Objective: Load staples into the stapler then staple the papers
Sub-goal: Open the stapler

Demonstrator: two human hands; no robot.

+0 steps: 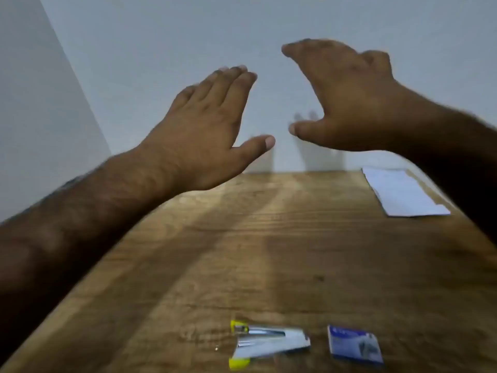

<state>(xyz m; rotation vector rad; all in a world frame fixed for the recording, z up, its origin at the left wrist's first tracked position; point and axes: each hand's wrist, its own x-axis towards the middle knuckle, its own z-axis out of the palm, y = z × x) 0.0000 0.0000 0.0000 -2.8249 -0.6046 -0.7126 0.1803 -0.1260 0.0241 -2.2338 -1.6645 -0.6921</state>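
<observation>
1. Up in the air, both hands are raised above the far half of the wooden surface [269, 251], backs toward the camera, in front of a pale wall [174, 30].
2. The left hand [207, 130] is spread flat, fingers together and thumb out to the side, with nothing in it.
3. The right hand [347, 98] is open in a loose curve, fingers bent a little over the thumb, also holding nothing.
4. The 2 hands are near each other but do not touch; both are somewhat blurred.
5. The stapler [269, 343] lies at the near edge of the surface, silver with yellow ends, its 2 halves spread apart at the yellow end.
6. The staple box [355, 344], small and blue, lies just beside the stapler on its right, apart from it.
7. The papers [403, 192] lie flat at the far right corner of the surface, well apart from the stapler and box, partly behind the right forearm.
</observation>
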